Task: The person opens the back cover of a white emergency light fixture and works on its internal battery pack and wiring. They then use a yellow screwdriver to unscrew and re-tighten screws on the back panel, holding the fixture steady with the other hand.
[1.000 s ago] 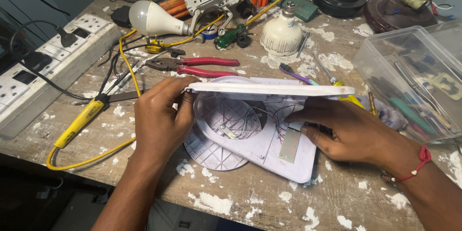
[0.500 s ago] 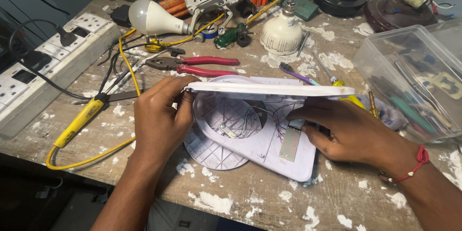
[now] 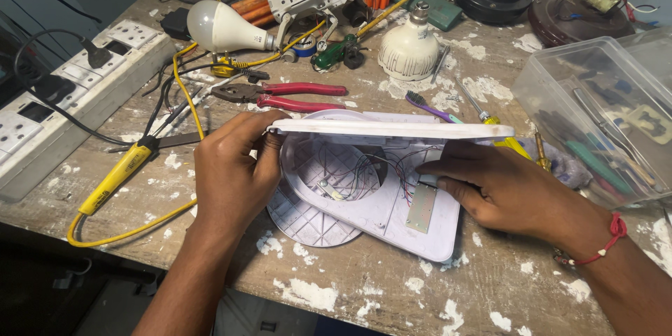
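A white plastic housing (image 3: 364,203) lies opened on the bench (image 3: 392,287), just in front of the person. Its flat cover (image 3: 392,128) is lifted and held on edge above the base, with its long axis running left to right across the view. The left end of the cover is pinched by the left hand (image 3: 231,175), thumb and fingers pressed together on the rim. The right hand (image 3: 504,189) is laid on the right side of the base, fingers curled and pointing left toward a small circuit strip (image 3: 422,207) and thin wires (image 3: 392,164) inside; whether anything is pinched by these fingers cannot be told. The strip lies just left of the right fingertips, so the right hand is the nearer one to it, while the left is kept at the cover's end. A round ribbed opening (image 3: 336,175) is seen in the base between the two hands.

Behind the housing, red-handled pliers (image 3: 287,96) and a yellow-handled soldering iron (image 3: 115,175) are set near the left hand. Two bulbs (image 3: 224,28) and a clear plastic box (image 3: 602,112) are found farther off, well apart from the hands.
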